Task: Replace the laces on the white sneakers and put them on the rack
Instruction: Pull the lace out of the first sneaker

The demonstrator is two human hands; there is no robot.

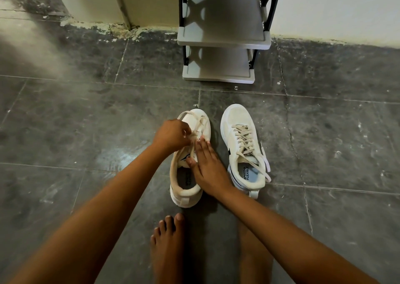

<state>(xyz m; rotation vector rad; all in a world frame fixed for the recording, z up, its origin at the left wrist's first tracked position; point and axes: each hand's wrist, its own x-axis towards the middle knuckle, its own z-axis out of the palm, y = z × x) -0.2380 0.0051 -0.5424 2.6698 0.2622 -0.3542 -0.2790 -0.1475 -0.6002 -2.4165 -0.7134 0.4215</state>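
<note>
Centre frame: left sneaker on dark floor, under both hands. Left hand curls, pinching its lace. Right hand lies flat, fingers straight, pressing the tongue. Laced sneaker just right; rack at top.

Two white sneakers side by side, toes toward grey rack.

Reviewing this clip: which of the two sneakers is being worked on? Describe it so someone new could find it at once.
Start at the grey shoe rack against the wall, then come down the dark tiled floor to the two white sneakers side by side. It is the left sneaker, under both hands: the left hand pinches its loose lace, the right hand lies flat on it. The right sneaker lies untouched, fully laced.
</note>
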